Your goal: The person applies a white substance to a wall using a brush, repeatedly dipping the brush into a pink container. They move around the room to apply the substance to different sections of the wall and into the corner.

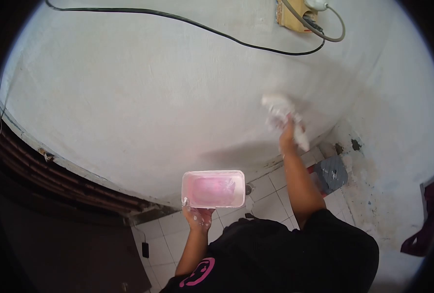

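Note:
My left hand (199, 216) grips a rectangular pink tub (213, 188) from below and holds it level in front of the wall. White and pink smears cover the inside of the tub. My right hand (286, 128) is raised against the pale grey wall (143, 97), smeared with white and blurred by motion. It is closed on a white-coated tool or cloth (277, 105) that presses on the wall surface; which of the two it is cannot be told. My black shirt (295, 254) fills the bottom of the view.
A black cable (197, 23) runs across the top of the wall to a wooden socket box (295, 17). Below lies a white tiled floor (268, 193) with a dark grey object (331, 173) and a small black adapter (145, 250). A dark frame (55, 180) stands left, a dark red cloth (429, 219) right.

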The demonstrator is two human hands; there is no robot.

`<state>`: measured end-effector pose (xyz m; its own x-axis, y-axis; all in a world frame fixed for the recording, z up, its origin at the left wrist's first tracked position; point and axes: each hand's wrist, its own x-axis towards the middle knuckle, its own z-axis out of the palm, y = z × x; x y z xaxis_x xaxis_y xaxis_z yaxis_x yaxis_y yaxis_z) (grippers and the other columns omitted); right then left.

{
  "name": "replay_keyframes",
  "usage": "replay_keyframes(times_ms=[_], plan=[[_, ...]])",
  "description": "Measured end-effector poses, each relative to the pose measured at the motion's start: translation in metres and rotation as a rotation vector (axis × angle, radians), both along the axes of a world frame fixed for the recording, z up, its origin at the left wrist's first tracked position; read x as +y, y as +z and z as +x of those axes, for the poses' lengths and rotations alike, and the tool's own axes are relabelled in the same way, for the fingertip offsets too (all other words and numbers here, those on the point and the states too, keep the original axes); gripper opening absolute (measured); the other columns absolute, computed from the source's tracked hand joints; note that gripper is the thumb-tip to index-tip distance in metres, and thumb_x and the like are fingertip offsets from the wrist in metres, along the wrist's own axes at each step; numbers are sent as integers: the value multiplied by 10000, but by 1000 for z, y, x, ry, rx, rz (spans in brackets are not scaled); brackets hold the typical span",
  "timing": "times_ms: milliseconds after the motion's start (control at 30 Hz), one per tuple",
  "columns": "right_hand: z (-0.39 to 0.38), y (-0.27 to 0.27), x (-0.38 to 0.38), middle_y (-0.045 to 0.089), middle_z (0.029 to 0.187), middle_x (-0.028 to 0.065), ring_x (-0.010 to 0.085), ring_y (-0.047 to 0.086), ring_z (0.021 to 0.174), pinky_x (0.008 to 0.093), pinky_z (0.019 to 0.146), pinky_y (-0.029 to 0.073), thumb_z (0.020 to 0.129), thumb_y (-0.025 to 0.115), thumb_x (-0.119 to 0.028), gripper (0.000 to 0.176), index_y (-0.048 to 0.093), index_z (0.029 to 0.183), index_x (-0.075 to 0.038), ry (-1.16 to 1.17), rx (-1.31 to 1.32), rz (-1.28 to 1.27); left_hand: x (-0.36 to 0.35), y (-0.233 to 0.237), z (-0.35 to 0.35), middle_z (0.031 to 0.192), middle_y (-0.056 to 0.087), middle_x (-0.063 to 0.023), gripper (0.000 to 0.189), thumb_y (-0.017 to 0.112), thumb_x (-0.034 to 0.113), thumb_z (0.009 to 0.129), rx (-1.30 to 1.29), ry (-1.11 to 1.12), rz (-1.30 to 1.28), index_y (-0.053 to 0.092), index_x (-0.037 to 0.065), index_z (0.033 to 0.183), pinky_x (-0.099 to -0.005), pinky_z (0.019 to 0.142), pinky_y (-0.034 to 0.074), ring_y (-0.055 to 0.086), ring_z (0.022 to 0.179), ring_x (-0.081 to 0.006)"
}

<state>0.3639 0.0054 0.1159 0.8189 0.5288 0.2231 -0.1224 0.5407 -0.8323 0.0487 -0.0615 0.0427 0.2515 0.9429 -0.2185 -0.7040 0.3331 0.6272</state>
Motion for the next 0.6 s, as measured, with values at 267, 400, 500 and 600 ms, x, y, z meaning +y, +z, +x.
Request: replay_keyframes(times_ms=[267,400,500,600], plan=[[7,-59,25,652,905,121,211,643,784,310,638,526,926,512,-320,348,540,1029,12,489,39,66,4,10,15,1323,454,-124,611,414,461,861,65,86,65,388,76,1335,-485,863,485,504,1164,-298],[-27,-109,-1,612,993,179,281,643,835,360,592,549,943,408,-395,452,480,1133,9,250,128,-79,8,-15,-9,1311,471,-116,591,478,388,849,43,24,76,374,78,1341,-475,943,425,479,1193,-283],[-18,-74,-43,585,1007,197,271,623,760,333,504,494,939,395,-403,471,462,1175,0,553,122,137,7,-7,-22,1277,498,-117,559,521,302,845,74,41,78,376,68,1331,-470,961,422,498,1173,-282],[-18,-40,-69,577,1021,180,227,599,697,257,406,404,935,414,-390,456,464,1182,-10,767,-15,228,12,-2,-27,1248,516,-123,548,541,271,835,94,32,98,386,51,1313,-465,959,439,530,1137,-279]])
